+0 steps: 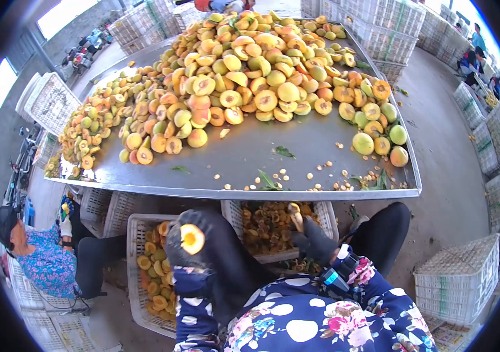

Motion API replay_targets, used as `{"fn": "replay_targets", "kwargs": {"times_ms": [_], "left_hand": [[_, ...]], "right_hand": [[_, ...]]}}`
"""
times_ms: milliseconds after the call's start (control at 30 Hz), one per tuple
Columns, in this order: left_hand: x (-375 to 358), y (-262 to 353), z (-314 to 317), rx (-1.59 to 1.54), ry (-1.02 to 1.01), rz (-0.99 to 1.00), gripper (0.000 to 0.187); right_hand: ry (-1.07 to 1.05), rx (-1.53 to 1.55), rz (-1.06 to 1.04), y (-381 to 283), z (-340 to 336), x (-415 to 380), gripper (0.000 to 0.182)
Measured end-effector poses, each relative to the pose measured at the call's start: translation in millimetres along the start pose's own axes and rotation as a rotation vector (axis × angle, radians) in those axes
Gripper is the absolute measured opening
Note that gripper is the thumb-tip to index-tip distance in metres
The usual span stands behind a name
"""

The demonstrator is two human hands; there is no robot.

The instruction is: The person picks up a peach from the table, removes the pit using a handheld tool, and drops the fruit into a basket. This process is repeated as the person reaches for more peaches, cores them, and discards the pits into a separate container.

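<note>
My left hand (175, 242), in a dark glove, grips a halved peach (192, 239) with its yellow cut face and hollow centre turned up. It is over my left thigh, beside a white crate (135, 305) of peach halves. My right hand (316, 242), also gloved, is closed around a short hand tool (296, 216) with a brownish shaft and a lighter tip. That tool points up over a second white crate (327, 220), which holds brownish peach pieces. On the metal table (232, 161) ahead lies a large heap of halved and whole peaches (238, 76).
Peach kernels (284, 176) and green leaves (269, 180) are scattered along the table's raised front edge. At the left sits another person (44, 258) in a flowered top. An upturned white crate (458, 276) stands at right; stacked crates (388, 35) rise behind the table.
</note>
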State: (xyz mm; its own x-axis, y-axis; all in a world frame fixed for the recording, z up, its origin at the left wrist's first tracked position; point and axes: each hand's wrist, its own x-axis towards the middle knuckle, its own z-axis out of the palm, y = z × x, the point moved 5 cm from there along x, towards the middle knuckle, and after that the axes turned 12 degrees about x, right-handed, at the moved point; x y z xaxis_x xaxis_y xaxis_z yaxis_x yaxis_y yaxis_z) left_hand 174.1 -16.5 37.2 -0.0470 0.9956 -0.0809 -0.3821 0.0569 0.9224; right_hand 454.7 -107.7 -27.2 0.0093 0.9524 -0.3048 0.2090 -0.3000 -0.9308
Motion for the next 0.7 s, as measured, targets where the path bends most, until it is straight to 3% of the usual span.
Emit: {"fn": "replay_targets", "kwargs": {"times_ms": [33, 67, 100, 133, 200, 267, 300, 367, 400, 433, 467, 500, 533, 567, 600, 667, 700], "left_hand": [[0.4, 17.8, -26.5, -0.004, 0.07, 0.005, 0.025], [15.2, 3.7, -86.3, 0.111, 0.134, -0.058, 0.02], [13.9, 13.6, -103.4, 0.487, 0.171, -0.095, 0.016], [14.5, 23.2, -111.9, 0.998, 0.161, -0.155, 0.018], [21.7, 45.8, -101.4, 1.349, 0.153, -0.024, 0.02], [46.5, 59.7, -86.6, 1.17, 0.173, 0.008, 0.021], [62.5, 66.1, -78.0, 1.078, 0.182, 0.023, 0.021], [123.3, 57.2, -72.0, 1.23, 0.129, 0.106, 0.024], [141.7, 69.1, -35.8, 1.379, 0.045, 0.367, 0.025], [163.5, 63.7, -16.5, 1.064, 0.059, 0.117, 0.029], [193.2, 59.6, -1.5, 1.116, 0.004, 0.185, 0.03], [228.9, 54.1, 9.4, 1.361, -0.067, 0.526, 0.031], [276.9, 34.9, 7.2, 1.296, -0.023, 0.56, 0.025], [277.7, 53.1, 41.9, 1.475, -0.071, 0.658, 0.031], [316.2, 39.3, 39.7, 1.436, 0.036, 0.695, 0.037], [301.9, 49.6, 87.6, 1.681, 0.142, 0.32, 0.049], [318.0, 31.8, 85.4, 1.845, 0.105, 0.44, 0.051]], "right_hand": [[0.043, -0.331, -0.125, 21.6, -3.3, 7.0, 0.024], [-0.149, -0.492, -0.008, 51.8, 1.2, 11.9, 0.026], [-0.337, -0.651, 0.114, 90.7, 3.7, 12.8, 0.028], [-0.579, -0.756, 0.02, 100.1, 14.8, 9.9, 0.03], [-0.463, -0.733, 0.313, 91.7, -2.2, 2.1, 0.033], [-0.275, -0.6, 0.235, 80.6, -4.4, 1.7, 0.036], [-0.317, -0.628, 0.211, 100.4, 0.0, 0.7, 0.034], [-0.389, -0.679, 0.163, 145.9, 6.9, 6.4, 0.03], [-0.47, -0.697, 0.345, 102.0, -0.4, 0.7, 0.041], [-0.449, -0.634, 0.377, 97.1, -2.6, 0.6, 0.042], [-0.426, -0.571, 0.406, 97.0, -3.3, 1.4, 0.042], [-0.394, -0.554, 0.383, 94.8, -4.7, 1.7, 0.039], [-0.363, -0.535, 0.361, 97.4, -5.6, 1.5, 0.036], [-0.36, -0.515, 0.362, 111.6, -5.1, 3.0, 0.036], [-0.37, -0.46, 0.422, 110.0, -6.2, 6.0, 0.036], [-0.391, -0.348, 0.542, 100.6, -8.3, 5.9, 0.035], [-0.383, -0.343, 0.521, 102.6, -9.5, 10.5, 0.033]]}}
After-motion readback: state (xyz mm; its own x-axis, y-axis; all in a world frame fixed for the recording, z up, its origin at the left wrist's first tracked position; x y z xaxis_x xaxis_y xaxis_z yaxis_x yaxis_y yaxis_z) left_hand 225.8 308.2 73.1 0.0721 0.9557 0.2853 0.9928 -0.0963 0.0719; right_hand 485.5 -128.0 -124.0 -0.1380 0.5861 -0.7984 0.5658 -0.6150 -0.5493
